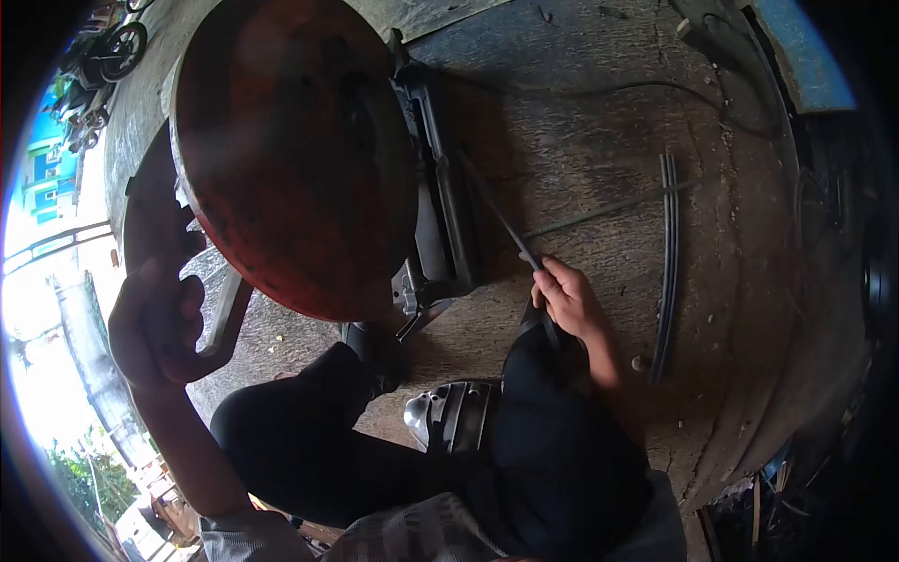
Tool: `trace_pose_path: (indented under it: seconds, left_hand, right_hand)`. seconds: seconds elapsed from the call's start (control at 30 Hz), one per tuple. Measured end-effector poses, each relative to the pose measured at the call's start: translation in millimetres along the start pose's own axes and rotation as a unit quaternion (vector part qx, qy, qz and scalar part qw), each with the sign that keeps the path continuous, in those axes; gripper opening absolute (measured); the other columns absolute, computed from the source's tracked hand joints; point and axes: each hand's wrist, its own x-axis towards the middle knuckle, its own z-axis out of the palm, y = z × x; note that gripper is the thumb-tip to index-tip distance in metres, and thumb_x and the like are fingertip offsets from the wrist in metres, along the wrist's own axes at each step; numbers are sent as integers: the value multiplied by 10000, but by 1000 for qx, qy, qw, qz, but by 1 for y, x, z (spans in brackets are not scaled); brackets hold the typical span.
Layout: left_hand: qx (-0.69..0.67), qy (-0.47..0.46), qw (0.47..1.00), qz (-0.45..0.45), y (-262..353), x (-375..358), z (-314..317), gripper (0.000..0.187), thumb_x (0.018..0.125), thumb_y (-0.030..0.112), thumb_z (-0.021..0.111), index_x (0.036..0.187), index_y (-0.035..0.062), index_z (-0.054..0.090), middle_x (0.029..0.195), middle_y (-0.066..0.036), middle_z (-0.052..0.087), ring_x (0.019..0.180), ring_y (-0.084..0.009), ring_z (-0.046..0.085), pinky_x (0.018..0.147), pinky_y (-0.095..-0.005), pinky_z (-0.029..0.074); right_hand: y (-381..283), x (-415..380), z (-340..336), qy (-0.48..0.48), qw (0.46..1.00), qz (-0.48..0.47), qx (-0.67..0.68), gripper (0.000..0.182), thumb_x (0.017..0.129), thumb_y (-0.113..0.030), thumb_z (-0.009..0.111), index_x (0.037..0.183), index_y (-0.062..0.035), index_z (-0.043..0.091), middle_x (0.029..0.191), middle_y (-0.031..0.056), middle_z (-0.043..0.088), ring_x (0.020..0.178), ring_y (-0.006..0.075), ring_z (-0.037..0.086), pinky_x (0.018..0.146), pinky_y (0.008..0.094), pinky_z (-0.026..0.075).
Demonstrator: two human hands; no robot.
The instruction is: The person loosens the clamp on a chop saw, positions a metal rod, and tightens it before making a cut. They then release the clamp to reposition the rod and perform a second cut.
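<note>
A large cut-off saw with a worn red round guard [290,187] fills the upper left. My left hand [154,323] is closed around the saw's dark looped handle [225,323]. Beside the guard, the saw's metal base and clamp [445,201] rest on the ground. My right hand [565,298] grips a thin metal rod [501,214] between thumb and fingers, close to my bent knee. The rod slants up and left, its far end near the clamp. The guard hides the blade.
Several long thin rods [668,272] lie side by side on the right. Another rod [609,214] crosses the ground toward them. A dark cable [646,87] runs along the top. A shiny ribbed metal piece [454,417] sits between my legs. Motorcycles [103,66] stand far left.
</note>
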Motion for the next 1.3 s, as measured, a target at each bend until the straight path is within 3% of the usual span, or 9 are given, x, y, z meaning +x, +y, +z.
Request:
trace_pose_path:
  seconds: [0.13,0.2,0.4,0.43,0.5,0.6,0.77,1.17,1.3]
  left_hand:
    - [78,10,997,-18,1,1,-9,458,879,281,473,1171,-70,438,1022,-153,572,506,-77,469,294,-179,322]
    - [95,10,995,-9,4,1,-6,475,869,275,480,1197,-65,429,1047,-164,570,584,-115,506,376,-205,357]
    - [148,0,989,17,8,-2,7,544,839,256,502,1275,-51,399,1121,-198,565,818,-228,616,622,-282,463]
    - [149,-1,989,16,7,-2,8,544,839,256,502,1275,-51,399,1121,-198,565,818,-228,616,622,-282,463]
    - [148,13,988,39,6,-3,8,562,835,265,504,1286,-51,393,1184,-203,548,962,-290,599,761,-355,458]
    - [109,-27,994,17,6,-1,9,567,827,273,511,1278,-53,403,1177,-204,550,980,-298,590,800,-370,445]
    - [39,-48,998,-19,12,-3,19,466,823,238,507,1201,-31,479,1009,-148,584,819,-245,588,740,-347,457]
    - [59,-44,997,-18,9,0,9,389,818,198,517,1136,-27,509,957,-127,591,766,-212,593,710,-341,476]
    - [64,-37,997,21,3,0,8,390,809,213,523,1107,-37,515,921,-126,588,731,-204,586,700,-325,472]
  right_hand:
    - [-7,5,6,-12,995,36,87,269,962,-203,467,1142,-11,519,631,16,539,577,77,501,552,246,404]
    - [13,10,9,-15,1000,-11,18,244,963,-155,451,1134,10,507,689,11,518,594,82,529,574,239,427]
    - [7,9,18,-23,999,-3,-24,226,962,-163,452,1071,17,537,681,-7,488,590,79,512,553,234,412]
    - [9,9,18,-22,999,-2,-23,226,962,-163,452,1071,17,537,681,-7,488,590,79,512,553,234,412]
    - [14,9,20,-2,1000,13,-11,246,947,-224,501,1020,0,569,572,0,492,514,68,468,483,247,382]
    - [12,11,25,-2,1000,9,-11,233,946,-224,503,992,-5,566,567,1,483,510,65,476,476,241,384]
    - [2,14,33,-2,999,-25,-34,229,950,-225,495,962,-10,574,566,1,482,519,64,484,484,239,389]
    - [8,14,38,11,999,-14,-37,231,945,-229,500,928,-13,579,532,15,499,484,71,483,459,246,373]
    - [5,13,39,11,999,-18,-40,242,947,-234,496,872,-15,566,531,11,488,480,70,477,453,252,372]
